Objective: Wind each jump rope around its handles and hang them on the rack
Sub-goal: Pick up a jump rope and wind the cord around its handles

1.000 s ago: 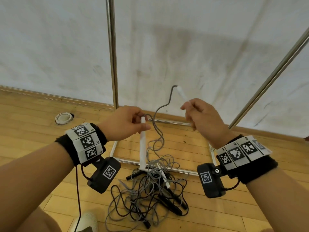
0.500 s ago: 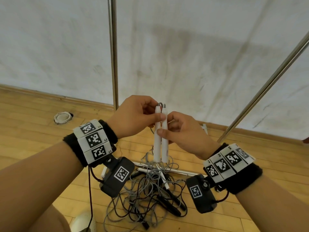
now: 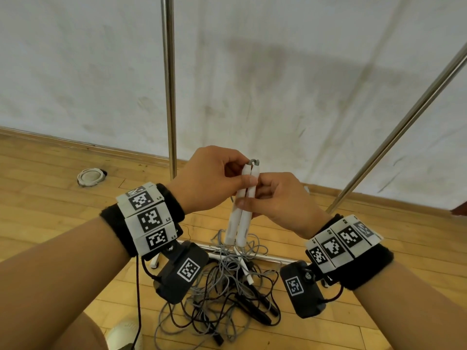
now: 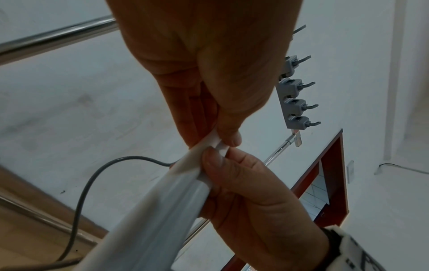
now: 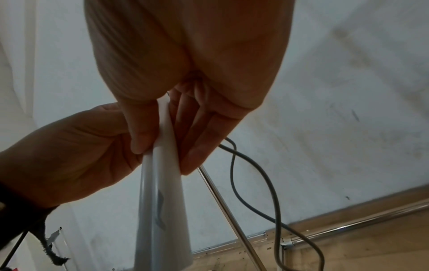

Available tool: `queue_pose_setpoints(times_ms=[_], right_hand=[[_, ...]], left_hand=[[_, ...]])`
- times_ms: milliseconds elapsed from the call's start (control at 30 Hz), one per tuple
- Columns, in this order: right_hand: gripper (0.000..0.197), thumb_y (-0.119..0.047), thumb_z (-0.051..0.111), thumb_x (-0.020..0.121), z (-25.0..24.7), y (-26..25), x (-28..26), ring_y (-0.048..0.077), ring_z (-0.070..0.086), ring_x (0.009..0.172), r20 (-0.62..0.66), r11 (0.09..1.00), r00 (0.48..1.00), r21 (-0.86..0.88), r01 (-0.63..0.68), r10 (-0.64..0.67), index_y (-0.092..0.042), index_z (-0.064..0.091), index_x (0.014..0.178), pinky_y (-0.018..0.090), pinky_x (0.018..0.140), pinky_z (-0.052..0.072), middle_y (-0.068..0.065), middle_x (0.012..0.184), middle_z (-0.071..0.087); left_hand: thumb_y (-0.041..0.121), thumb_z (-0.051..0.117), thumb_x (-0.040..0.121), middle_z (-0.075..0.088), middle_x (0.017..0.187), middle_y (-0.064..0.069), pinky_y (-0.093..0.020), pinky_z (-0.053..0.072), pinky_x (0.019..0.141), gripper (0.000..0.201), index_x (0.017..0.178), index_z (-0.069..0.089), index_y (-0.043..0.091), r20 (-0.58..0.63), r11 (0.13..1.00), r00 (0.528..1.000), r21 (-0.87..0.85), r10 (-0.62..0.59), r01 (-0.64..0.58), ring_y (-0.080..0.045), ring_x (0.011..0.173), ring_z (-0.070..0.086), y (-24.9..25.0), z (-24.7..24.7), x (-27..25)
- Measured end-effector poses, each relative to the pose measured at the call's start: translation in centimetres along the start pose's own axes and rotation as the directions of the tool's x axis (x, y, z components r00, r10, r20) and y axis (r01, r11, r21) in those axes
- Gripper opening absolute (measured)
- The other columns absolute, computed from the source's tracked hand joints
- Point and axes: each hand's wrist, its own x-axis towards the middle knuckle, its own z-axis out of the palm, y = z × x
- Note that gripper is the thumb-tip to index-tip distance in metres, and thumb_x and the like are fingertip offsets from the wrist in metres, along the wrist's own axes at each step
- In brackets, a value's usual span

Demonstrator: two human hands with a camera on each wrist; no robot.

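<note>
Both hands, left (image 3: 209,180) and right (image 3: 278,200), pinch two smooth white plastic jump-rope handles (image 3: 240,210) side by side, upright (thin grey cord (image 4: 92,181) trailing down) above tangled ropes (image 3: 227,294) on the wooden floor (image 3: 50,210).

white handles (image 3: 241,213), the pair, with a grey cord (image 3: 254,161) looping at their tops. below, a tangle of grey and black ropes (image 3: 227,294) on the honey-yellow wooden floor (image 3: 50,223). black wristbands (image 3: 111,223) carry white tags with black square-code patterns. silver rack poles (image 3: 168,84), off-white smudged wall (image 3: 278,72).
</note>
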Motion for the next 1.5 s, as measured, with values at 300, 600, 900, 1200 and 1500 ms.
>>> queue_pose_setpoints(times_ms=[300,600,900,1200,1500], right_hand=[[0.012,-0.003,0.074,0.083,-1.9,-1.5,0.8,0.029,0.075,0.082,-0.226,0.981,0.965,0.109,0.162,-0.134,-0.006,0.072,0.095,0.042,0.071,0.061,0.013,0.086,0.076],[0.018,-0.007,0.073,0.084,-2.1,-2.3,0.9,0.030,0.074,0.085,-0.395,0.938,0.913,0.269,0.220,-0.101,0.001,0.067,0.100,0.036,0.070,0.060,0.015,0.089,0.076],[0.015,-0.027,0.080,0.081,-5.8,-1.0,-0.1,0.014,0.064,0.060,-0.278,0.988,0.955,-0.136,0.070,-0.106,-0.018,0.069,0.076,0.021,0.052,0.047,0.000,0.064,0.068],[0.015,-0.028,0.055,0.099,-5.2,0.4,0.4,0.006,0.063,0.091,-0.259,0.974,0.947,-0.178,0.144,-0.187,-0.037,0.065,0.096,0.030,0.086,0.049,-0.014,0.086,0.068],[0.022,-0.028,0.045,0.099,-6.0,-0.3,0.5,0.011,0.035,0.047,-0.300,0.992,0.949,0.040,0.116,-0.099,-0.012,0.059,0.091,0.029,0.050,0.041,-0.006,0.055,0.042]], left_hand=[[0.062,0.047,0.090,0.067,0.092,0.012,-0.018,0.051,0.070,0.044,0.107,0.062,0.024,0.136,0.996,0.990,0.081,-0.040,0.029,-0.001,0.081,0.063,0.2,0.4,0.2],[0.037,0.045,0.102,0.064,0.074,0.007,-0.034,0.055,0.062,0.018,0.096,0.052,0.021,0.262,0.984,0.964,-0.157,-0.043,0.086,-0.014,0.061,0.062,0.3,1.9,-0.4],[0.035,0.045,0.102,0.061,0.070,0.006,-0.030,0.049,0.057,0.024,0.095,0.054,0.013,0.175,0.999,0.984,-0.034,-0.026,0.032,-0.006,0.055,0.054,0.7,-0.5,0.4],[0.030,0.046,0.103,0.061,0.071,0.006,-0.027,0.049,0.058,0.017,0.094,0.054,0.018,0.291,0.995,0.956,-0.099,0.032,-0.003,-0.008,0.057,0.055,2.0,-0.8,-0.6],[0.031,0.045,0.103,0.061,0.067,0.006,-0.031,0.049,0.057,0.024,0.093,0.058,0.013,-0.034,0.989,0.991,-0.073,-0.130,0.127,-0.007,0.054,0.054,0.1,-2.2,0.5]])
